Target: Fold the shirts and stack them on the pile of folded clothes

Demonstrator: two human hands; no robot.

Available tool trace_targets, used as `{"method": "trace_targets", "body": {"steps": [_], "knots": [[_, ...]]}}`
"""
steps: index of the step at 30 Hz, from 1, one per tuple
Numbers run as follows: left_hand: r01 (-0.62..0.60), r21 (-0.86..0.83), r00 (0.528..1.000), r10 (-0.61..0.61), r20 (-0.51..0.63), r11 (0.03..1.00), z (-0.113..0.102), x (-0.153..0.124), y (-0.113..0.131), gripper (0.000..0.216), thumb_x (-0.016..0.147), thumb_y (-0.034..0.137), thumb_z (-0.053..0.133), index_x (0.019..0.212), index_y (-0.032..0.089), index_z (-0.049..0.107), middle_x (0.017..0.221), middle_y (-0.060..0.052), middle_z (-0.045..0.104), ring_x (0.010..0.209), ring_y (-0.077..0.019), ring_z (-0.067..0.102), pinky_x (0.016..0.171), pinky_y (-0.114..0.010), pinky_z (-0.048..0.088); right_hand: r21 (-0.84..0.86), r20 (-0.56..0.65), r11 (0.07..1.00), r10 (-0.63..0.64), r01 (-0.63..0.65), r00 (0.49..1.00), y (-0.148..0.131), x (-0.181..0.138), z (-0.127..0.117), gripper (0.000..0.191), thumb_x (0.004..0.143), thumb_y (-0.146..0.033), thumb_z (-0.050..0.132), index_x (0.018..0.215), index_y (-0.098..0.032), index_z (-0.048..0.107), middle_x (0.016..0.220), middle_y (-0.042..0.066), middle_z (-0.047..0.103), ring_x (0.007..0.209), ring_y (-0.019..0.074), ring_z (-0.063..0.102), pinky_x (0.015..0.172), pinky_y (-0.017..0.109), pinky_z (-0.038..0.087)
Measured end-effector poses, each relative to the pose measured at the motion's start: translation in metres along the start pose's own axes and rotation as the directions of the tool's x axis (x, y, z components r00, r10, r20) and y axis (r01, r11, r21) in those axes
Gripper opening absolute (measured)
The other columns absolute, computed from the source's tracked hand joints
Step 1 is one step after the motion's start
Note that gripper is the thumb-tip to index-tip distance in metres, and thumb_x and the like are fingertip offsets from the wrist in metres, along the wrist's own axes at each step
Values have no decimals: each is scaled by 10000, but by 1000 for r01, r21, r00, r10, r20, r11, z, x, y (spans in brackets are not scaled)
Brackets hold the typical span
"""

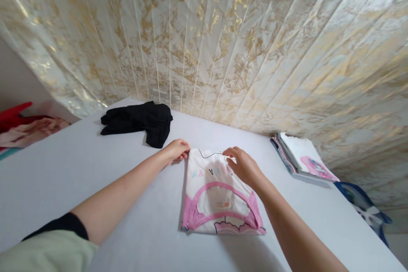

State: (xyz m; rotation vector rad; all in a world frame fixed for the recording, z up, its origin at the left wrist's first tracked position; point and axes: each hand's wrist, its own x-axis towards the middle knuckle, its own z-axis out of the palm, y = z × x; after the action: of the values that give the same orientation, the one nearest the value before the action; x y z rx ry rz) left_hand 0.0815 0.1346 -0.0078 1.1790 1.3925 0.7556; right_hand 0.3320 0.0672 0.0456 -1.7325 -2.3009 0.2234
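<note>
Left hand (177,150) pinches shirt (205,178) corner, right hand (245,165) half-spread over edge, clothes stack (299,157) apart.

Left hand (176,150) pinches; right hand (244,165) curls loosely.

A pleated curtain (204,51) of shiny off-white fabric with mottled gold patterning spanned the background, its long folds reaching down behind a broad, flat, smooth white bench (143,233). Light glinted on the gold patches, while the curtain's lower right was dimmer. A plain greyish wall (19,72) showed at left.
</note>
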Motion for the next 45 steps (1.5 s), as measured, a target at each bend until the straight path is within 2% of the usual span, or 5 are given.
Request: {"method": "trace_targets", "body": {"steps": [11, 24, 34, 39, 45], "knots": [[-50, -61, 999, 51, 4, 997, 6, 8, -10, 141, 815, 117, 564, 934, 187, 536, 554, 85, 507, 374, -37, 374, 391, -157, 234, 69, 191, 994, -93, 81, 977, -51, 85, 69, 342, 887, -224, 499, 1210, -209, 613, 1141, 90, 622, 1043, 204, 569, 866, 313, 406], [-170, 74, 984, 174, -44, 983, 10, -3, -4, 55, 824, 180, 570, 878, 169, 574, 504, 72, 516, 365, -71, 393, 393, -183, 267, 337, 105, 937, -140, 98, 985, -37, 86, 78, 298, 756, -105, 548, 1021, -169, 668, 953, 44, 641, 900, 160, 582, 817, 263, 428], [-364, 311, 906, 411, -100, 878, 9, 9, -14, 179, 770, 63, 557, 894, 161, 641, 844, -20, 649, 761, -139, 620, 737, -244, 480, 199, 129, 980, -19, -7, 991, -37, 85, 75, 140, 825, -200, 563, 919, -208, 667, 870, 10, 674, 801, 150, 587, 729, 256, 407], [-384, 480, 884, 464, -55, 789, 5, 12, -22, 181, 840, 186, 555, 975, 169, 674, 1023, -63, 613, 912, -174, 623, 854, -279, 459, 160, 18, 986, -42, 39, 999, -7, 80, 57, 294, 828, -154, 559, 1100, -238, 632, 1088, 38, 647, 995, 159, 594, 887, 299, 410], [-396, 598, 878, 478, 25, 696, 3, 10, -19, 110, 839, 265, 564, 832, 202, 653, 957, -28, 579, 808, -159, 604, 737, -262, 436, 127, 2, 951, 286, -283, 958, 76, 59, 21, 269, 810, -111, 537, 1027, -175, 684, 1026, 88, 666, 935, 187, 617, 826, 301, 434]]}}
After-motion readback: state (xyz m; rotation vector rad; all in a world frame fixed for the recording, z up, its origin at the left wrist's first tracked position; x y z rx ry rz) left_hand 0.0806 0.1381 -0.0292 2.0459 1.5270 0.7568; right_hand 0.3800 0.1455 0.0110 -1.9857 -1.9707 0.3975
